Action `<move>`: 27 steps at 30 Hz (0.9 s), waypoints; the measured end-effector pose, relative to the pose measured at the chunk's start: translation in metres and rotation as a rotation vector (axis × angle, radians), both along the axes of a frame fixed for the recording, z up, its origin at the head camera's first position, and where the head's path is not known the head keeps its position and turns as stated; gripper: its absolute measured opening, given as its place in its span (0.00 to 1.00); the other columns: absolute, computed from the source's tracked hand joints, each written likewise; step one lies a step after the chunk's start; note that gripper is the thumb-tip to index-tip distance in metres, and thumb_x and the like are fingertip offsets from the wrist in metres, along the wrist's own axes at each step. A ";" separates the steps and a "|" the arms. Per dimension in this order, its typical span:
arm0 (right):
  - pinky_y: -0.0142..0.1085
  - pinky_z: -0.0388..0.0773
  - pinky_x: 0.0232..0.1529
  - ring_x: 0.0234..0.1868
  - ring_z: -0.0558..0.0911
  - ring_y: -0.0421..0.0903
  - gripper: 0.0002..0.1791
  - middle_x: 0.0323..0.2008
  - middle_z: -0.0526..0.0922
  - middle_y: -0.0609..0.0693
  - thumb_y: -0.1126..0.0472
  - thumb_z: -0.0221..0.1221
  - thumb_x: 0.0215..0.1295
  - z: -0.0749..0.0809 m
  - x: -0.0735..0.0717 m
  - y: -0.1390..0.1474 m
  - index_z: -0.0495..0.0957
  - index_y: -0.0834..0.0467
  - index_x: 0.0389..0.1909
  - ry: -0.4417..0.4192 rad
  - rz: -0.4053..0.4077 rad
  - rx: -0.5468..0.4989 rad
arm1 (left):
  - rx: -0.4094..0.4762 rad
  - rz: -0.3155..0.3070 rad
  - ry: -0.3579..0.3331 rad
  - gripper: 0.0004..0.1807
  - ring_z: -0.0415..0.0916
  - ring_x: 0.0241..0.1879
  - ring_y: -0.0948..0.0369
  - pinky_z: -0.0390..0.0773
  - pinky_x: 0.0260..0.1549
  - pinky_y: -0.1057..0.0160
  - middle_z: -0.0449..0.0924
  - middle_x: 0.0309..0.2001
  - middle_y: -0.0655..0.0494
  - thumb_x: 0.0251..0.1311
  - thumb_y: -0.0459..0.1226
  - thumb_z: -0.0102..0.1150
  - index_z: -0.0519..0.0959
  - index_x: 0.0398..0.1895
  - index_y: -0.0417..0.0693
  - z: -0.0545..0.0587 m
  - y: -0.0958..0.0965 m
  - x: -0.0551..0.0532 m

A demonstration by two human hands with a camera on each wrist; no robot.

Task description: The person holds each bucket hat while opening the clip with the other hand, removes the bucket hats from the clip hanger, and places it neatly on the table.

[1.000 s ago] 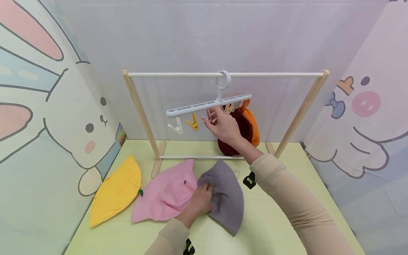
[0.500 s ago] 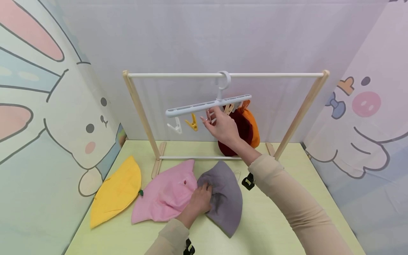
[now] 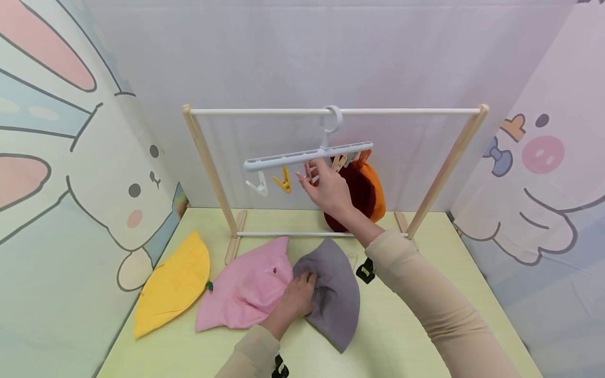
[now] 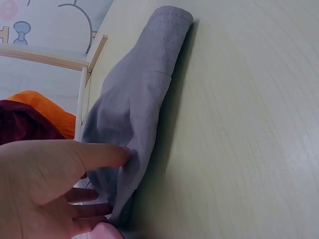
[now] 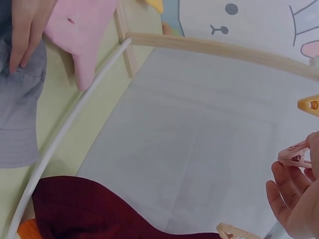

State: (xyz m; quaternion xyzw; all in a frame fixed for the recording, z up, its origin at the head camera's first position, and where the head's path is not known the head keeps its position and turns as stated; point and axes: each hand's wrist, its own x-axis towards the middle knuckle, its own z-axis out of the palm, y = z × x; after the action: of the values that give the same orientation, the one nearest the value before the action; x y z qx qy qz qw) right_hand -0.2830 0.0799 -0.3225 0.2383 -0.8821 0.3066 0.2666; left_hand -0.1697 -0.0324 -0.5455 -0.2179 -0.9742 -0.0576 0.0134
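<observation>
My left hand point(image 3: 298, 295) holds the near edge of a grey bucket hat point(image 3: 334, 296) lying on the table. In the left wrist view its thumb presses the fabric from one side, with the other fingers on the far side. Higher up, my right hand point(image 3: 332, 193) pinches a pink clothespin point(image 5: 295, 153) under the light grey hanger point(image 3: 283, 159). To the left of it, a yellow clothespin point(image 3: 283, 181) and a white clothespin point(image 3: 258, 185) hang from the same hanger. A beige clothespin point(image 3: 338, 164) is just right of my right hand.
The hanger hooks over the white bar point(image 3: 402, 111) of a wooden-legged rack. Behind my right hand hang a dark red hat point(image 3: 363, 194) and an orange hat point(image 3: 376, 184). A pink hat point(image 3: 250, 289) and a yellow hat point(image 3: 175, 286) lie at the left of the table point(image 3: 402, 325).
The hanger's left end has swung slightly, its clothespins shifting a little left. My right hand has drifted slightly left with the pink clothespin. The grey hat's right edge has shifted slightly.
</observation>
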 end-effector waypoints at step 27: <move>0.34 0.77 0.26 0.28 0.82 0.41 0.17 0.38 0.83 0.49 0.51 0.58 0.61 0.000 -0.002 -0.007 0.70 0.53 0.48 -0.053 -0.035 0.018 | 0.123 -0.070 0.047 0.30 0.75 0.44 0.51 0.76 0.41 0.57 0.75 0.47 0.48 0.40 0.40 0.68 0.73 0.52 0.44 0.010 -0.005 -0.005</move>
State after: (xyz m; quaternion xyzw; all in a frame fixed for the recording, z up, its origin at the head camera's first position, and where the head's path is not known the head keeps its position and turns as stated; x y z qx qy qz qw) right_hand -0.2846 0.0733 -0.3223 0.2170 -0.8957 0.2999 0.2465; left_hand -0.1749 -0.0377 -0.5353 -0.2518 -0.9600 -0.1125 0.0477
